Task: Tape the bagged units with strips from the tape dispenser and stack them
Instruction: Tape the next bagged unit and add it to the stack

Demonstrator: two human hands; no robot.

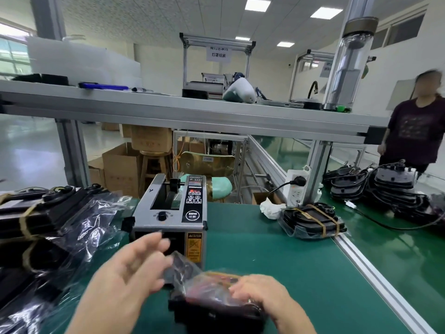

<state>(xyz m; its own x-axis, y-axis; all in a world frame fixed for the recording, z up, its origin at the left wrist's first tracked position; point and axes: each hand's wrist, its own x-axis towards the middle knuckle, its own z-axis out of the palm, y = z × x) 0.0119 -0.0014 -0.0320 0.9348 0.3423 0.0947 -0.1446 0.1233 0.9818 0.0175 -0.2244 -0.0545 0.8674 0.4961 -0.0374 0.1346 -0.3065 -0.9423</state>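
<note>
A black unit in a clear plastic bag (207, 302) lies on the green mat at the bottom centre. My right hand (267, 297) rests on top of the bag with its fingers pressing the plastic down. My left hand (134, 263) hovers open and blurred just in front of the grey tape dispenser (171, 218), its fingertips near the outlet slot. No tape strip is visible in either hand. A taped bagged unit (310, 220) lies at the right by the mat's edge. More bagged and taped units (45, 218) are piled at the left.
A stack of unbagged black units (385, 189) sits on the conveyor at the right, with a person (414, 131) standing behind it. A white power strip (297, 186) and crumpled paper (271, 208) lie near the frame post. An overhead shelf (192, 114) spans the bench.
</note>
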